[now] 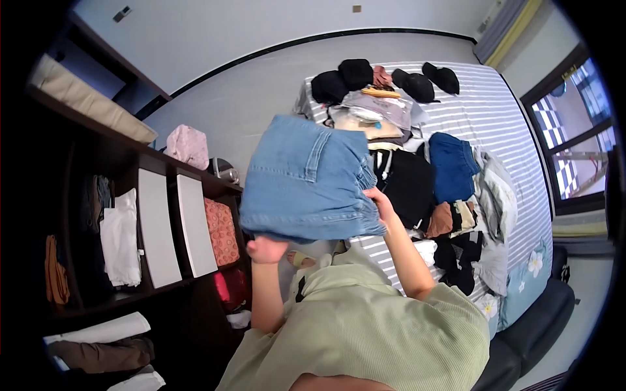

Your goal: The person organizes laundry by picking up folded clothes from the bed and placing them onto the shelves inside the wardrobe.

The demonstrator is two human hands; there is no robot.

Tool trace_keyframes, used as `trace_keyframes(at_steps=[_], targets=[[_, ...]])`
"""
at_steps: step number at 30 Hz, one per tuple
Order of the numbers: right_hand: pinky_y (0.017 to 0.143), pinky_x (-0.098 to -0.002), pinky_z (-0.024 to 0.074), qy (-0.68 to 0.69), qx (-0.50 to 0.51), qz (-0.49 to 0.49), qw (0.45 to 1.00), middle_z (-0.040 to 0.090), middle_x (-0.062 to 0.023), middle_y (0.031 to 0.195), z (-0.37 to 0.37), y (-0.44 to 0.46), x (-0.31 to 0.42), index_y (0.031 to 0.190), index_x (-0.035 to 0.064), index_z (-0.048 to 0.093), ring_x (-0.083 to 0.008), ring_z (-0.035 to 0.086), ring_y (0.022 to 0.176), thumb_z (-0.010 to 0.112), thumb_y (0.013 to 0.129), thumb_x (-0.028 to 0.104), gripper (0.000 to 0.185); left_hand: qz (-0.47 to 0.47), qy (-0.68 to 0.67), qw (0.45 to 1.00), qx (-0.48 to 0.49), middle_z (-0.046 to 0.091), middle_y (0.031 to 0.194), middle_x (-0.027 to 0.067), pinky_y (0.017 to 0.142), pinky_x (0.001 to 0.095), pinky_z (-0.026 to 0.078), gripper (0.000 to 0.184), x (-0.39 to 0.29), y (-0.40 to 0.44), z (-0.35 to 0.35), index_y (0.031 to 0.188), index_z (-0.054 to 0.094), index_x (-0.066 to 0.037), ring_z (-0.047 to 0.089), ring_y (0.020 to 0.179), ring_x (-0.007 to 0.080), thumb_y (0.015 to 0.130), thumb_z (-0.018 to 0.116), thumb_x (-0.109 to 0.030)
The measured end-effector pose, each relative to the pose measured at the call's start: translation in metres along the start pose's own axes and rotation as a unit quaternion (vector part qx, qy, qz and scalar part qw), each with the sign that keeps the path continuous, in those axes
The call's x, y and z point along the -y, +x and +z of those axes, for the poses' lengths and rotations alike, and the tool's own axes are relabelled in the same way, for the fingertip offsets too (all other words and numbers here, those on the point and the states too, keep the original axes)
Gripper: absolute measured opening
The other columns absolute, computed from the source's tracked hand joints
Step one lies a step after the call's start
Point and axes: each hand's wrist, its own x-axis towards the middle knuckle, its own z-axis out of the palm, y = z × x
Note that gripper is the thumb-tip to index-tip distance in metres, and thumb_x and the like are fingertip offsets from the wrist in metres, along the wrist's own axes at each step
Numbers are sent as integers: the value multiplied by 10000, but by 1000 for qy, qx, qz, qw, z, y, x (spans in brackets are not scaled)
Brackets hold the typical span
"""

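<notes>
Folded light-blue jeans (293, 182) are held up in front of me, between the wardrobe and the bed. They have an elastic, gathered waistband on the right side and a pocket seam on top. My left hand (267, 249) supports them at the lower left edge, its fingers mostly hidden beneath the denim. Along the waistband, my right hand (381, 205) grips the right edge, with the thumb on the outside. Beyond that hand, black folded clothing (407, 189) and dark-blue denim shorts (451, 168) lie on the bed.
The dark wardrobe (156, 163) on the left holds hanging white trousers (122, 241), pale panels and folded clothes. On the striped bed (495, 111) are black caps (417, 86), bagged garments (381, 111) and small clothing piles. A pink bag (188, 146) stands by the wardrobe.
</notes>
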Motion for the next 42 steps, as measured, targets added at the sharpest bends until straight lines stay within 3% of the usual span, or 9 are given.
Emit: trace_keyframes(at_steps=[2,3,6,13,17,20,25,29,42], targets=[[824,-373,493,-26,39,-107,993,530,-125,1129,35,7,-25,1243,17,357,-230,573,971,533,752,3,521,-25,127,974,-187,252,1403,28,1055,430,206,926,-3,-7,-9,1369,206,-98,237,1284,264,665,703,-438],[846,-383,481,-47,29,-110,992,516,-112,1149,51,9,-35,1249,39,359,-231,557,994,536,744,18,535,29,142,986,-82,282,1381,48,1045,405,233,800,-9,-8,-22,1365,210,-82,266,1270,236,744,671,-284],[912,-375,413,-139,-18,-140,980,493,-77,1172,82,18,-62,1262,68,345,-204,499,1065,579,731,19,582,-24,157,947,-279,315,1355,78,1027,376,270,736,-31,-7,-21,1357,216,-49,317,1240,232,767,642,-156],[978,-331,303,-161,50,-143,975,385,-43,1279,108,41,-135,1368,157,160,-193,393,1170,601,636,-113,896,6,250,917,-309,450,1208,98,936,316,344,699,-90,-24,-52,1278,319,-15,448,1093,198,663,646,23],[972,-386,330,-58,182,-125,974,473,-79,1229,106,65,-143,1297,79,326,-235,445,1142,582,707,116,645,8,253,913,-319,510,1118,110,888,329,385,664,-139,-40,-52,1224,373,15,500,1020,224,618,643,-8],[953,-426,364,38,69,-109,991,501,-107,1220,129,83,-148,1235,49,428,-272,494,1094,574,748,349,590,-3,291,902,-319,523,1086,121,879,335,397,659,-175,-56,-65,1203,387,28,508,1004,237,600,648,-21],[947,-378,372,-101,109,24,989,511,-103,1185,130,107,-162,1236,31,411,-238,494,1085,666,707,123,595,7,348,883,-315,531,1071,127,866,314,411,629,-220,-74,-56,1192,390,19,538,955,229,615,641,21],[942,-326,353,-277,102,-29,955,500,-70,1174,182,109,-189,1258,33,370,-199,469,1102,656,595,-77,730,156,354,841,-378,537,1086,104,853,293,413,539,-224,-79,-67,1166,427,20,540,959,196,668,620,93],[929,-340,365,-237,200,-36,950,507,-87,1149,262,199,-213,1213,17,388,-198,490,1065,600,633,-79,625,325,318,822,-341,294,1337,134,1026,362,239,959,-251,-91,-43,1376,115,-14,300,1237,235,559,603,100]])
